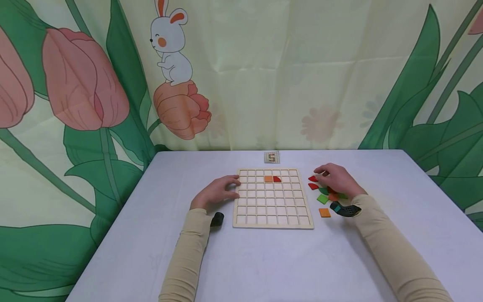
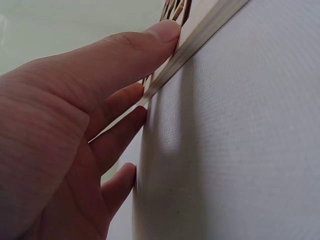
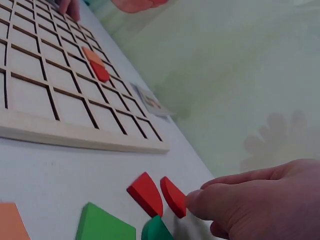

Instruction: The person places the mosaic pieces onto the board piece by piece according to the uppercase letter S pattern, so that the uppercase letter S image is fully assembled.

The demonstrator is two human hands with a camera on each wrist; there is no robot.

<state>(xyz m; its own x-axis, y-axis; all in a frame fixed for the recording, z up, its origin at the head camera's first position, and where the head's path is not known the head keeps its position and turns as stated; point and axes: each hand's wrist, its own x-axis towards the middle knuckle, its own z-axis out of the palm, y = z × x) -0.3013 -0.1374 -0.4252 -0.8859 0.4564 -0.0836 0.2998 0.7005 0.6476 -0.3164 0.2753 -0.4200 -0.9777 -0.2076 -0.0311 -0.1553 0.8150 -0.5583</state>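
A wooden grid board (image 1: 273, 222) lies on the table, with an orange square tile (image 1: 268, 179) and a red quarter-round tile (image 1: 277, 179) side by side in its cells. My left hand (image 1: 216, 192) rests at the board's left edge, fingers spread, and the thumb touches the rim in the left wrist view. To the right of the board, my right hand (image 1: 337, 178) pinches a red tile (image 3: 173, 197) with a curved edge between thumb and fingers; the tile is tilted. Beside it lies another red tile (image 3: 146, 194). The fingers' far side is hidden.
Loose tiles lie below my right hand: a green one (image 1: 323, 199), a dark green one (image 3: 156, 229), and an orange square (image 1: 324, 212), with others partly under the hand. A small patterned card (image 1: 272, 157) lies behind the board. A printed curtain (image 1: 256, 84) hangs beyond the table.
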